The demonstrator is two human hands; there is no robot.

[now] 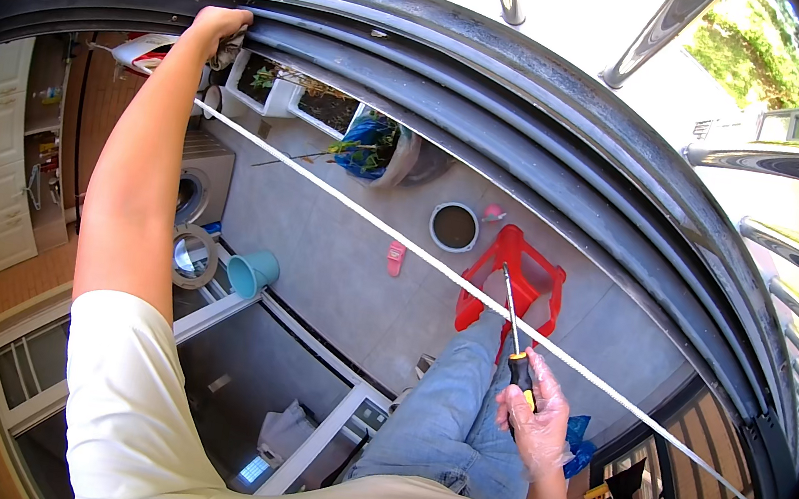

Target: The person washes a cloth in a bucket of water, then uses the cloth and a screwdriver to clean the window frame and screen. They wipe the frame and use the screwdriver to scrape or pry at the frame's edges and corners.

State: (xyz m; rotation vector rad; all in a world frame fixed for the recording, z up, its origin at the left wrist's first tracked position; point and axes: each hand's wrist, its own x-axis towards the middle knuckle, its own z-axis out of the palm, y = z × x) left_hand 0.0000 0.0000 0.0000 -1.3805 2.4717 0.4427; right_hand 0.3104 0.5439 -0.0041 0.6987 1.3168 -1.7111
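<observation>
My left hand [221, 25] is raised at the dark metal window frame [129, 0], its fingers closed over the frame's edge. Just beneath those fingers is something crumpled and greyish that I cannot make out. In my right hand [539, 417], covered by a clear plastic glove, is a screwdriver [520, 371] with a black and yellow handle. Its metal shaft points up and away, crossing a white rope [378, 221]. The rope stretches taut from below my left hand to the lower right, and the screwdriver tip is close to it.
My legs stand on a red plastic stool [520, 255]. On the grey tiled floor below are a bucket of dark liquid [454, 226], a teal bucket [253, 273], a pink slipper [395, 258] and planters [327, 109]. Metal railing bars [665, 32] run beyond the window track [502, 81].
</observation>
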